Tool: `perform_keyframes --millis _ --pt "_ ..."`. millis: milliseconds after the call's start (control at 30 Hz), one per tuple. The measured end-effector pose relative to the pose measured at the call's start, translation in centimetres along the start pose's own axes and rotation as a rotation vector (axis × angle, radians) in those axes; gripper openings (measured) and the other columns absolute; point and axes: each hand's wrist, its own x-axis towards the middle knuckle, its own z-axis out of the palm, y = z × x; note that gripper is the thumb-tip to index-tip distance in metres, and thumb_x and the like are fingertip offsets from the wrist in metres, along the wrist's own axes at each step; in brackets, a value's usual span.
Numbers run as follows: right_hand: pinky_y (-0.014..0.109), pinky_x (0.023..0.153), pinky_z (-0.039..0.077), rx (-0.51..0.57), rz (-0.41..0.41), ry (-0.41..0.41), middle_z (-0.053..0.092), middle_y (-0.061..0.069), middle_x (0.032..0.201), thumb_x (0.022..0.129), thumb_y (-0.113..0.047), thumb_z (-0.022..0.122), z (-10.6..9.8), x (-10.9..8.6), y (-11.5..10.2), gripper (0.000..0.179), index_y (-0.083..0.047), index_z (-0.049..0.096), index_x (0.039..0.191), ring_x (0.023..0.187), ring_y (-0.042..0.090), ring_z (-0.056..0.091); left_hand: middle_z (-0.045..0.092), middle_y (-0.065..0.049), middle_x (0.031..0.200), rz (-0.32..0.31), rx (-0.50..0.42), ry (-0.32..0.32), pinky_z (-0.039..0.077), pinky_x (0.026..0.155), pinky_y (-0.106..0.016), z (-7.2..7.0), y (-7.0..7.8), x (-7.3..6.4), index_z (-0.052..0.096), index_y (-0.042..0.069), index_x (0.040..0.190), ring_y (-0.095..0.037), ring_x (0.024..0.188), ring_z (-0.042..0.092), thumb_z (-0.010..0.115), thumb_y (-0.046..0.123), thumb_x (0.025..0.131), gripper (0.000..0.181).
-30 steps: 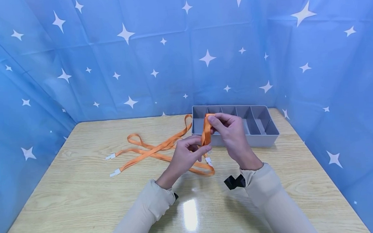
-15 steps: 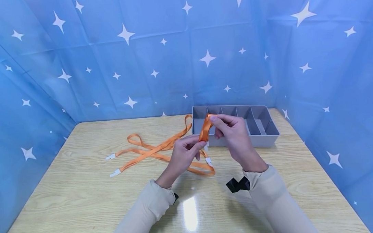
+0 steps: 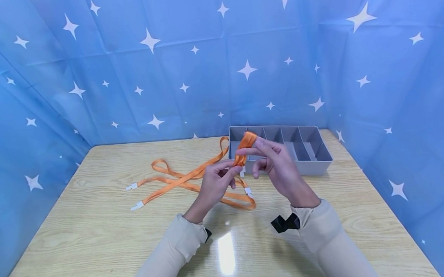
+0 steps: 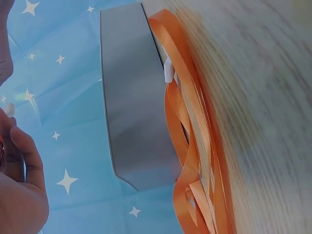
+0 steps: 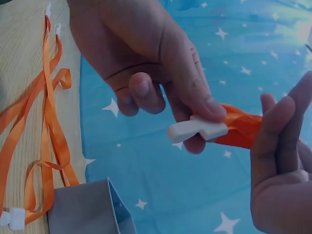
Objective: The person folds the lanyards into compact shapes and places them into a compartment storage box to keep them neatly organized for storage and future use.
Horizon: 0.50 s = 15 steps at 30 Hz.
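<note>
Between its thumb and fingers, my left hand (image 3: 215,182) pinches the lower end of a folded orange lanyard (image 3: 248,139), held up in front of the grey box. The lanyard's white clip (image 5: 212,129) sticks out beside the left thumb in the right wrist view. My right hand (image 3: 282,169) is at the bundle's upper part, its fingers spread and mostly straight, one crossing in front of the folds. In the right wrist view those fingers partly cover the orange strap. Left of the hands, more orange lanyards (image 3: 186,178) lie loosely crossed on the table.
A grey divided box (image 3: 312,167) stands at the back right of the wooden table (image 3: 100,240), behind the hands. White clips (image 3: 138,205) end the loose lanyards. A blue star-patterned curtain (image 3: 190,66) hangs around the table's back and sides.
The right hand has let its pinch on the top of the lanyard bundle go and spread its fingers. The bundle has tilted to the right; the left hand keeps its hold, slightly lower left.
</note>
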Motion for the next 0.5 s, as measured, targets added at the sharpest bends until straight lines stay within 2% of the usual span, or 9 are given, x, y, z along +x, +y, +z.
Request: perform_keyframes --millis 167,300,500 --pt "0.031 0.057 0.051 -0.022 -0.044 0.006 0.073 0.005 0.115 0.107 -0.024 0.048 0.0 -0.1 0.5 0.044 -0.003 0.049 0.145 0.049 0.018 0.061 0.058 -0.019 0.066 0.022 0.01 0.014 0.046 0.048 -0.024 -0.1 -0.1 0.0 0.07 -0.015 0.102 -0.031 0.05 0.054 0.061 -0.009 0.094 0.014" --pt "0.034 0.06 0.054 -0.08 -0.082 0.017 0.072 0.005 0.118 0.106 -0.022 0.049 0.0 -0.2 0.9 0.044 -0.005 0.049 0.146 0.051 0.022 0.063 0.057 -0.019 0.062 0.011 0.024 0.046 0.048 0.053 -0.02 0.0 0.1 0.0 0.071 -0.014 0.099 -0.026 0.051 0.055 0.061 -0.007 0.094 0.013" --pt "0.037 0.066 0.058 -0.195 -0.133 0.022 0.068 0.008 0.125 0.104 -0.016 0.053 0.0 -0.3 1.4 0.043 -0.004 0.051 0.145 0.055 0.028 0.064 0.057 -0.022 0.062 0.03 0.02 0.091 0.049 0.051 -0.022 0.3 -0.1 0.0 0.07 -0.015 0.099 -0.033 0.051 0.053 0.06 -0.009 0.095 0.013"
